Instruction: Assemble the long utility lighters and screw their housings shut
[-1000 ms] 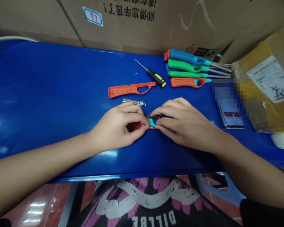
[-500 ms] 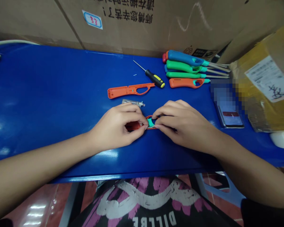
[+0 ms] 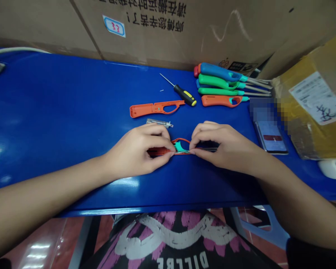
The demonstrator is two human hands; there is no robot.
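Low on the table in front of me lies an orange lighter shell half (image 3: 156, 151) with a teal trigger (image 3: 180, 147) sitting in it. My left hand (image 3: 145, 147) is closed in a pinch on the shell beside the trigger, covering part of it. At the other end, the thumb and fingers of my right hand (image 3: 224, 144) pinch a thin metal rod (image 3: 210, 149) that runs along the shell's edge. Just beyond my left hand rests a clear fuel tank (image 3: 159, 123). The other orange shell half (image 3: 156, 108) lies open side up behind it.
A black-and-yellow screwdriver (image 3: 185, 95) and a small screw (image 3: 161, 90) lie behind the shell. Several assembled lighters (image 3: 221, 90) are stacked at the back right. A phone (image 3: 271, 136), a taped carton (image 3: 316, 123) and a white roll (image 3: 333, 169) stand right; a large cardboard box (image 3: 156, 41) closes the back.
My right hand has shifted slightly right along the shell, so more of the trigger, the loop and the metal rod shows. My left hand keeps its pinch. The view has tilted slightly.
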